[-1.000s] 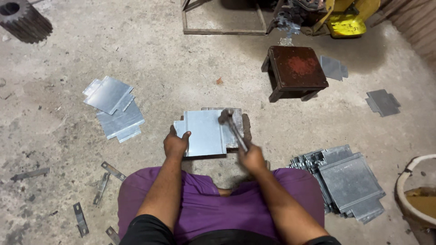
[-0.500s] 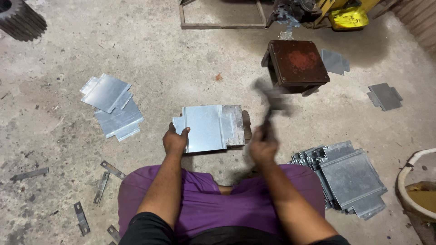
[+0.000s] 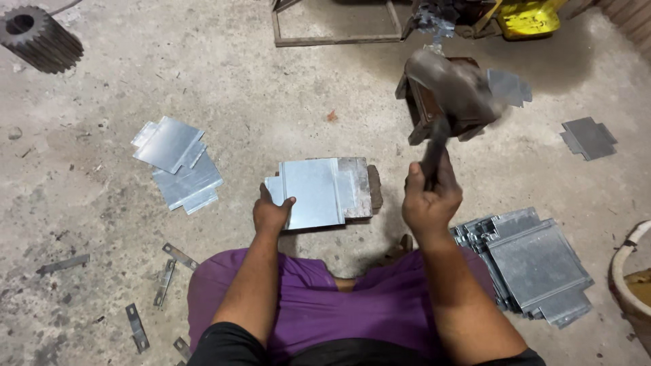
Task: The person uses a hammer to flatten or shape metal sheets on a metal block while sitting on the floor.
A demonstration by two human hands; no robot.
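Observation:
A shiny metal sheet point(image 3: 313, 192) lies on a flat block point(image 3: 363, 188) on the concrete floor in front of me. My left hand point(image 3: 271, 213) presses on the sheet's near left corner. My right hand point(image 3: 431, 200) grips the handle of a hammer point(image 3: 451, 91), raised high to the right of the sheet; the hammer head is blurred with motion. My legs, in purple cloth, fill the bottom of the view.
A pile of cut metal sheets point(image 3: 178, 163) lies left of the block, a larger stack point(image 3: 532, 261) at my right. A rusty small stool point(image 3: 424, 112) stands behind the hammer. Narrow metal strips point(image 3: 165, 281) are scattered lower left. A gear wheel point(image 3: 37, 37) sits top left, a bucket rim point(image 3: 627, 278) far right.
The hammer was down on the sheet one second ago. My right hand has swung it up and to the right. My left hand has stayed on the sheet.

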